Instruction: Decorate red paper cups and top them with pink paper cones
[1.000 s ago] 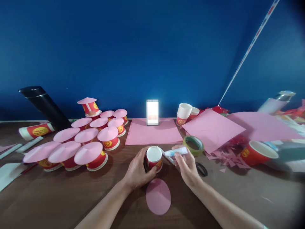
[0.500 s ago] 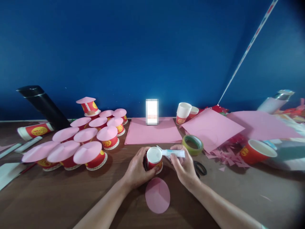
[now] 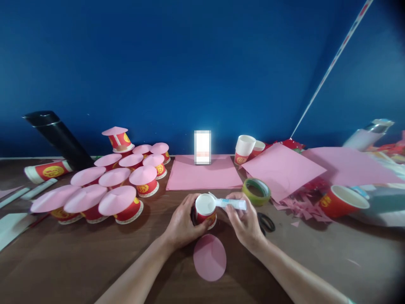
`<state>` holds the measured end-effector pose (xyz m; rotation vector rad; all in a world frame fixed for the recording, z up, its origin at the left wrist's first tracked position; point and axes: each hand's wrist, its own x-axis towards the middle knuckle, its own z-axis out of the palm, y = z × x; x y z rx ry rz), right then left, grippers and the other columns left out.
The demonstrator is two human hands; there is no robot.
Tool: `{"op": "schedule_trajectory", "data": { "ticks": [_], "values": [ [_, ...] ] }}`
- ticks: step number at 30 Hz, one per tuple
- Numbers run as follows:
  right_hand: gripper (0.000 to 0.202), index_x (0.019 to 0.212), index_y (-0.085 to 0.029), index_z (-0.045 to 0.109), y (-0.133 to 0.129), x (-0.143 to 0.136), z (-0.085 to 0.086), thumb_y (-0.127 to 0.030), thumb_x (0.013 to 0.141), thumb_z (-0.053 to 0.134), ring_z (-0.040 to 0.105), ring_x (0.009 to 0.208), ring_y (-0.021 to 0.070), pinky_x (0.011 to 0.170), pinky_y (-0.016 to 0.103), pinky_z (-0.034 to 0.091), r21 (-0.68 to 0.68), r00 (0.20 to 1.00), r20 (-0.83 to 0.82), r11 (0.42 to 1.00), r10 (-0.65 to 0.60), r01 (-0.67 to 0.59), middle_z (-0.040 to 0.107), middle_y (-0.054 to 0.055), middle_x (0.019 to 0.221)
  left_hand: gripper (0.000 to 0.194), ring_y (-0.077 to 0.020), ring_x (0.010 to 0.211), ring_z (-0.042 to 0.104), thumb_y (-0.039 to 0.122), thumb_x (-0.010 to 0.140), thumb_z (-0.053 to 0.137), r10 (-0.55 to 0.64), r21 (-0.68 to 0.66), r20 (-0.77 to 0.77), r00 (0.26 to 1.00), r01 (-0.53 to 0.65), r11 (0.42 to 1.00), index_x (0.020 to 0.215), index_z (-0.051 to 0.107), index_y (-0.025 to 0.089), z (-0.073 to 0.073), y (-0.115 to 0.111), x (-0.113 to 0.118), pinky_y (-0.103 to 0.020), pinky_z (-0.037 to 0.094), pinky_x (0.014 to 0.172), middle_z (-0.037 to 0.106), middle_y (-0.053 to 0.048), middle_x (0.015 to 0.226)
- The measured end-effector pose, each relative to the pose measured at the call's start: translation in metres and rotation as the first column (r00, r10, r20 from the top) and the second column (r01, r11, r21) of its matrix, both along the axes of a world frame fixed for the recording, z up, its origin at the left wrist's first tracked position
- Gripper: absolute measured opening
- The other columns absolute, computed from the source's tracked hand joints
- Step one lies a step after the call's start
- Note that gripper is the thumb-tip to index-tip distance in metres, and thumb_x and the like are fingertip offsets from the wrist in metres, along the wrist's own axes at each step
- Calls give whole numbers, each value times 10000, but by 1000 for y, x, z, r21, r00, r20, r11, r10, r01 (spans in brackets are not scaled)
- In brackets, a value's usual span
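Observation:
My left hand [image 3: 184,221] is wrapped round a red paper cup [image 3: 205,206], which stands upside down on the table with its white base facing up. In my right hand [image 3: 243,219] is a white glue tube [image 3: 230,204], pinched between thumb and fingers. Its narrow tip points left and meets the edge of the cup's base. A shallow pink paper cone [image 3: 209,258] lies on the table just in front of the cup. To the left are several upturned red cups topped with pink paper cones [image 3: 117,200].
Behind my hands lies a stack of pink paper [image 3: 202,179]. On the right are a tape roll [image 3: 256,191], scissors [image 3: 266,222], pink scraps [image 3: 308,209], stacked cups [image 3: 244,148] and a tipped cup [image 3: 343,202]. A black bottle [image 3: 58,137] leans at the far left.
Both hands keep nearly the same pose on the cup and the glue tube. The whole view has shifted very slightly; nothing was let go or picked up.

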<state>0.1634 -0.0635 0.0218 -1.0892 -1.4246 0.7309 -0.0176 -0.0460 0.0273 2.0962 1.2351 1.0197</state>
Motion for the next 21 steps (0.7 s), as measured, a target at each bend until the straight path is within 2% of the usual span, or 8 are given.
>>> {"op": "schedule_trajectory", "data": {
  "ticks": [6, 21],
  "values": [
    [96, 900, -198, 489, 0, 3, -1, -233, 822, 532, 443, 534, 91, 489, 193, 398, 2, 998, 65, 1000, 25, -25, 512, -12, 696, 408, -205, 927, 553, 340, 686, 626, 4, -8, -1, 1000, -4, 1000, 1053, 503, 208, 1, 0, 0, -328, 445, 810, 580, -57, 1020],
    [87, 855, -201, 468, 1, 3, 1, -183, 797, 531, 404, 526, 82, 478, 186, 370, 12, 996, 71, 999, 47, -48, 464, -32, 665, 392, -198, 917, 553, 323, 682, 630, -1, -19, -4, 1000, 1, 1000, 1033, 498, 213, 0, 0, 0, -324, 445, 807, 577, -49, 1007]
  ]
}}
